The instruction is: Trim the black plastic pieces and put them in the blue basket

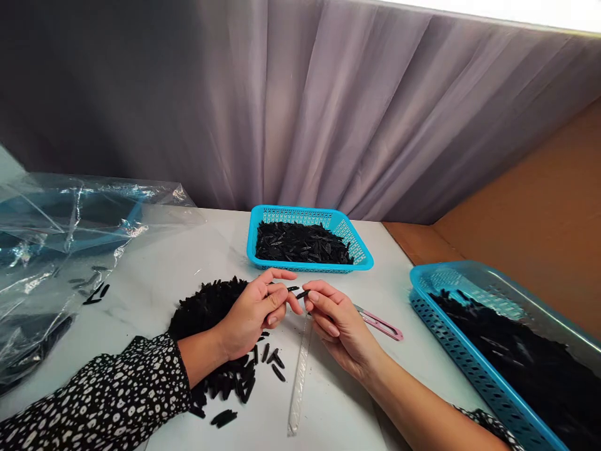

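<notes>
My left hand (260, 310) is closed in a pinch, with a small slender black piece (293, 289) jutting from its fingertips. Facing it, my right hand (338, 322) grips another short black piece (303, 294) between thumb and forefinger. The two pieces are close together; whether they touch I cannot tell. Beneath and beside my left hand and wrist spreads a heap of similar black pieces (201, 307), with several loose ones scattered in front. A narrow clear plastic strip (299, 388) lies on the white table below the hands. Partly behind my right hand is a pink utility knife (382, 324).
A blue perforated basket (359, 247) of black pieces stands at the back. Another blue basket (451, 338), covered in clear plastic and filled with dark pieces, is at the right. Clear plastic sheeting (94, 232) lies at the left. A grey curtain (300, 113) hangs behind the table.
</notes>
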The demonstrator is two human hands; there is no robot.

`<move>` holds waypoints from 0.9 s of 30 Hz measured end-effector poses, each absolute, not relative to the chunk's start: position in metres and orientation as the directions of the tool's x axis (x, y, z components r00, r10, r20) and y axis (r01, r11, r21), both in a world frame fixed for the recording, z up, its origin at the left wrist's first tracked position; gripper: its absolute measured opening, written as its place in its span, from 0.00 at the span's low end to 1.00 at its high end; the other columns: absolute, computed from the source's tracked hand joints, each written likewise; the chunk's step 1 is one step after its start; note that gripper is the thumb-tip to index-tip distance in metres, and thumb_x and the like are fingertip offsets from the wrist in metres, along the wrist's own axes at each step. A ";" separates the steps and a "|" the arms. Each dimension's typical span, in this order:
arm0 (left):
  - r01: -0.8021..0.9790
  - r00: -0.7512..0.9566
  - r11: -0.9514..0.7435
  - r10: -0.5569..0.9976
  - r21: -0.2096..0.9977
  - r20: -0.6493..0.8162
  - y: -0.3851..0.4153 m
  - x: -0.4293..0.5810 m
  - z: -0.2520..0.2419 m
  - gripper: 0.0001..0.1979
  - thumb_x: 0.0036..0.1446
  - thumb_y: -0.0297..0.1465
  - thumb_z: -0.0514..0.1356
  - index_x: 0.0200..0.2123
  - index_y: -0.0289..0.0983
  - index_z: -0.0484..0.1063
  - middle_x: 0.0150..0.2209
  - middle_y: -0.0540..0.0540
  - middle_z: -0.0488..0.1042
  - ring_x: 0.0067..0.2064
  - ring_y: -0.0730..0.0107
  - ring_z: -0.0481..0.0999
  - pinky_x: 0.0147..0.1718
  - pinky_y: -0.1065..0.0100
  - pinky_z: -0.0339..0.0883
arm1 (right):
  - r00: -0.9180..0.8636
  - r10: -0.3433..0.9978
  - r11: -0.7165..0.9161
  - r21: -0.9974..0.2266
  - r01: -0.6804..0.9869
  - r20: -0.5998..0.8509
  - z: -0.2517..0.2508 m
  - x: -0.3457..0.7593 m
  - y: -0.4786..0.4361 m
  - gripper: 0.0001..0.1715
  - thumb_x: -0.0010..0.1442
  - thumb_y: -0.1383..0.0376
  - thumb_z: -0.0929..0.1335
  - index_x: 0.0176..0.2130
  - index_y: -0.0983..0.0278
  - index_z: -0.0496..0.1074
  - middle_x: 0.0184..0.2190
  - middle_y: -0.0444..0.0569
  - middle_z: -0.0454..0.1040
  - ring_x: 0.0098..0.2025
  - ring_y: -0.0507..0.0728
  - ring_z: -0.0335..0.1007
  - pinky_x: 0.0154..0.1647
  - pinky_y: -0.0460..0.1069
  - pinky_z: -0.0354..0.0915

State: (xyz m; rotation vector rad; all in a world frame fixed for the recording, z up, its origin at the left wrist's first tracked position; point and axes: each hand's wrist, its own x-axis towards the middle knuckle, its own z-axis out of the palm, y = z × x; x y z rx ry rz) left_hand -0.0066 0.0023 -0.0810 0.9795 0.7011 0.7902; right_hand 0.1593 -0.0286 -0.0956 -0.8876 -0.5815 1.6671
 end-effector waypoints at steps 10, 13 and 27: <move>-0.216 0.548 0.278 0.828 0.936 -0.119 0.001 -0.006 -0.082 0.15 0.59 0.38 0.63 0.43 0.37 0.64 0.28 0.50 0.76 0.19 0.82 0.52 0.21 0.70 0.40 | -0.167 0.949 -0.313 -0.739 -0.596 -0.267 -0.094 0.158 -0.030 0.18 0.56 0.56 0.71 0.24 0.64 0.65 0.18 0.38 0.66 0.13 0.43 0.40 0.15 0.42 0.39; -0.201 0.553 0.282 0.823 0.938 -0.129 0.000 -0.006 -0.081 0.14 0.59 0.37 0.63 0.43 0.38 0.64 0.27 0.51 0.76 0.19 0.82 0.52 0.21 0.71 0.41 | -0.192 0.942 -0.336 -0.784 -0.522 -0.276 -0.093 0.155 -0.032 0.22 0.56 0.49 0.72 0.28 0.64 0.68 0.15 0.36 0.63 0.13 0.42 0.38 0.15 0.42 0.36; -0.172 0.580 0.297 0.801 0.939 -0.148 0.000 -0.005 -0.080 0.13 0.59 0.37 0.61 0.42 0.38 0.63 0.26 0.51 0.74 0.20 0.81 0.53 0.21 0.70 0.41 | -0.162 0.954 -0.301 -0.827 -0.476 -0.253 -0.092 0.154 -0.033 0.20 0.51 0.54 0.78 0.26 0.65 0.70 0.18 0.39 0.69 0.14 0.41 0.42 0.15 0.42 0.37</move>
